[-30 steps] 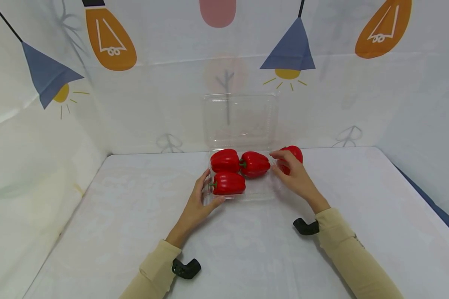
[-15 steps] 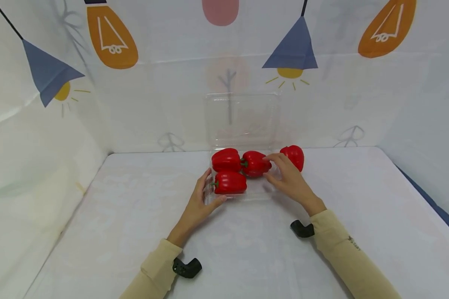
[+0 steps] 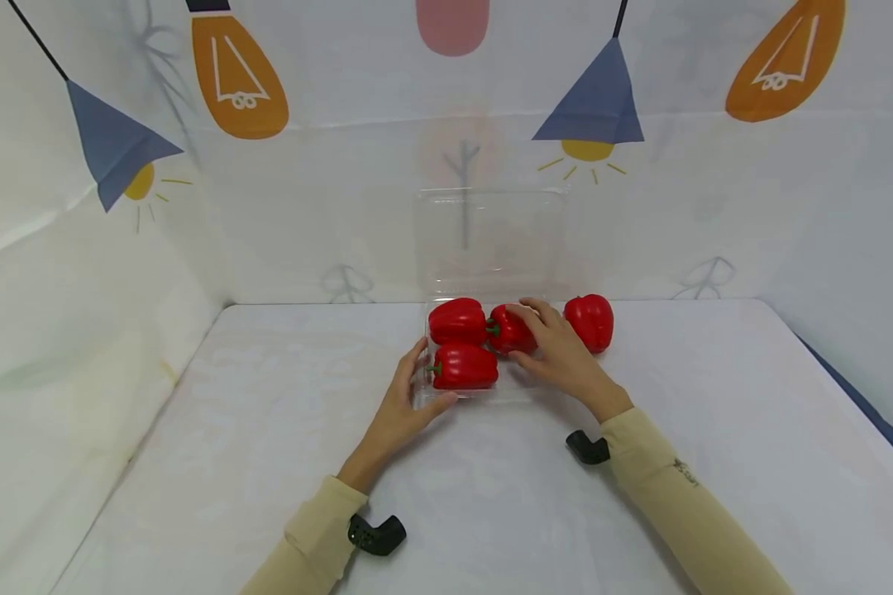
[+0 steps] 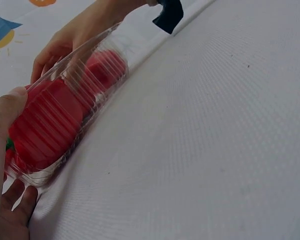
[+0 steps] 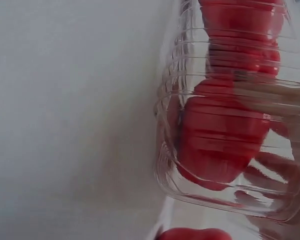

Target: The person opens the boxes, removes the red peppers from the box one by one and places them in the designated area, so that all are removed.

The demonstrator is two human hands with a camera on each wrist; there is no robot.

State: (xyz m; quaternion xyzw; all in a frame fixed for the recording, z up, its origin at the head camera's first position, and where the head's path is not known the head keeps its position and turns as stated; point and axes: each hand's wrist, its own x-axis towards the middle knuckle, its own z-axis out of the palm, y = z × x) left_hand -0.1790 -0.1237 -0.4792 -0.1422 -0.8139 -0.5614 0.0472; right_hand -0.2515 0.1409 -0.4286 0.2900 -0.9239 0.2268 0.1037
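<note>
In the head view, the left hand (image 3: 396, 413) grips the left front corner of a clear plastic container (image 3: 524, 400), thumb at the front wall and fingers along the side. Inside lie three red bell peppers: one at the back left (image 3: 457, 321), one at the front left (image 3: 465, 367) and one to their right (image 3: 504, 337). The right hand (image 3: 565, 364) has its fingers and thumb around this last pepper. The left wrist view shows the left thumb (image 4: 7, 110) against the ribbed wall. Through the plastic in the right wrist view, the right hand (image 5: 295, 120) is partly visible.
A fourth red pepper (image 3: 589, 323) lies outside, right of the container. The container's clear lid (image 3: 491, 240) stands upright at the back, by the patterned curtain (image 3: 342, 207). White cloth (image 3: 491, 512) covers the table.
From beside the right-hand pepper, the right hand has moved left and closed its fingers around it. The left hand keeps its place at the container. The head view has shifted slightly.
</note>
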